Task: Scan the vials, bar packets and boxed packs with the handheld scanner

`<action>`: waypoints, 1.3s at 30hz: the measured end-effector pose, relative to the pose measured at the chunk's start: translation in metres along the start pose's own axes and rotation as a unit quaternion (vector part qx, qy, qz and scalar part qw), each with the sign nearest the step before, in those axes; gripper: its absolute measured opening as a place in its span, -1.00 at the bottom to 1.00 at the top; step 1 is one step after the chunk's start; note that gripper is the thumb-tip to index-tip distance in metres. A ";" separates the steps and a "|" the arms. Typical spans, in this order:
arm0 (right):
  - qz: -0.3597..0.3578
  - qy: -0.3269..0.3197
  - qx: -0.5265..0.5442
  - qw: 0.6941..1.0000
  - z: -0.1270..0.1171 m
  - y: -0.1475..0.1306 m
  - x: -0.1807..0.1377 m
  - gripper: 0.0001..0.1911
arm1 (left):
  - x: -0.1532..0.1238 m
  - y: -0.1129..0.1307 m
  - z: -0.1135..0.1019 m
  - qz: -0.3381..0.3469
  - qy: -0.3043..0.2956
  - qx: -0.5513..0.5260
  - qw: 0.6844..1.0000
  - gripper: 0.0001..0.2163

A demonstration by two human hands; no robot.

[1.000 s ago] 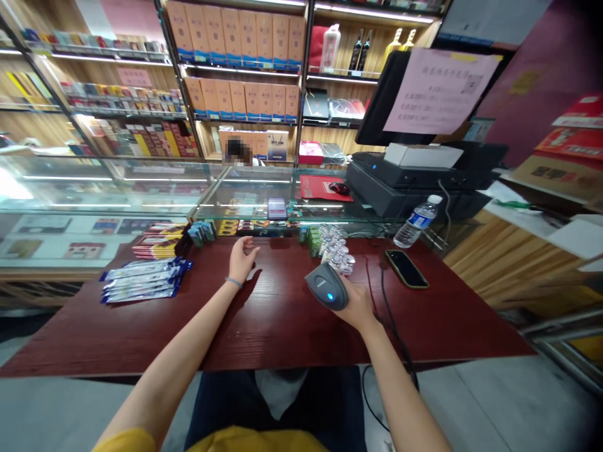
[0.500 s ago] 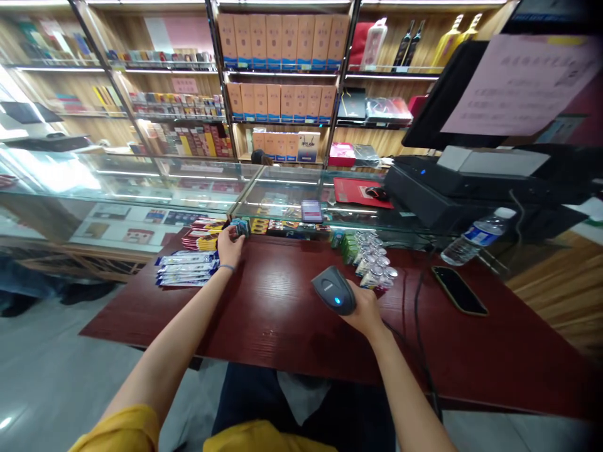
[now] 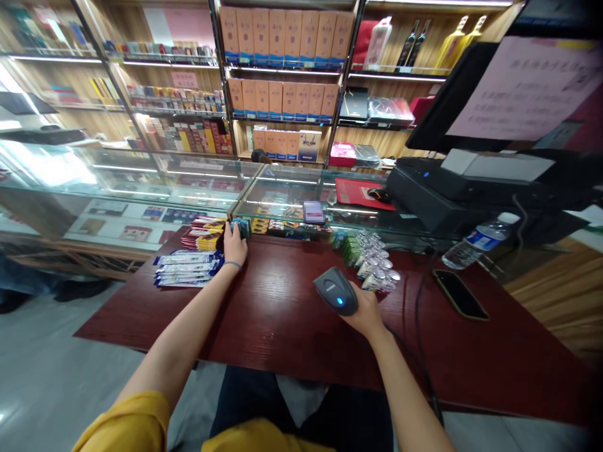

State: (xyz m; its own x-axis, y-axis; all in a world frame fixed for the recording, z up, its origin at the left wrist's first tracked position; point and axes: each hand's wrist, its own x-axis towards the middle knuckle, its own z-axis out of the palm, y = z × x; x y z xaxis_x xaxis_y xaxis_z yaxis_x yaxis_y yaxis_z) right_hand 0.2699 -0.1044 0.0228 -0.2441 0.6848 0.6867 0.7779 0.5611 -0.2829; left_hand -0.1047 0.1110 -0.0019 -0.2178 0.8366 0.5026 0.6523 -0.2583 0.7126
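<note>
R hand (image 3: 365, 312) nearest me: wrapped round the grip of the barcode scanner (image 3: 336, 290), blue light lit, head aimed fwd/left over the red-brown counter (image 3: 282, 320). Cable (image 3: 417, 351) runs back past my R forearm. Nothing under the scanner window atm, so no item is being scanned.

L hand (image 3: 234, 246) stretched out to far counter edge, fingers curled onto the small teal boxes (image 3: 242, 226) standing against the glass case (image 3: 198, 188). Cannot tell if one box is gripped or just touched; it's not lifted clear of the row.

Just left of L hand: stacked red/yellow packs (image 3: 202, 235) and nearer, blue-white flat packets (image 3: 186, 269).

Just beyond R hand: cluster of small clear bottles w/ silver caps (image 3: 377, 263), green boxes (image 3: 349, 248) beside them. Further R: black phone (image 3: 460, 294) flat on counter, water bottle (image 3: 478, 242) lying tilted vs the POS terminal (image 3: 452, 182).

Status, my read: scanner ready in hand, item at the pick-up stage only. Left: bring box to scanner, scan it. Other goods appear untouched.
</note>
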 end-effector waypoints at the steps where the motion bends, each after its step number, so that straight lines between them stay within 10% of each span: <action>1: 0.002 -0.002 -0.002 1.000 0.000 0.001 0.000 -0.56 | -0.002 0.001 0.001 0.006 0.009 0.002 1.000 -0.36; 16: 0.015 0.005 -0.013 1.000 0.007 0.017 0.018 -0.59 | -0.026 0.024 0.014 -0.059 0.121 -0.137 0.981 -0.79; 28: -0.039 -0.034 -0.035 0.998 0.019 0.037 0.037 -0.55 | -0.082 0.087 0.086 -0.284 -0.048 -0.558 0.778 -0.67; 39: -0.097 -0.075 -0.049 0.991 0.000 0.055 0.019 -0.58 | -0.094 0.103 0.095 -0.275 -0.107 -0.573 0.765 -0.65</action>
State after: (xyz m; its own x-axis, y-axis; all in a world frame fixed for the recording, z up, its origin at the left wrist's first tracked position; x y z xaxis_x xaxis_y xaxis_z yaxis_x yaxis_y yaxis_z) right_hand 0.3082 -0.0611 0.0203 -0.4726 0.6330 0.6132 0.7580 0.6469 -0.0837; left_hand 0.0523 0.0520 -0.0220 -0.0270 0.9992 -0.0308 -0.5869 0.0091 0.8096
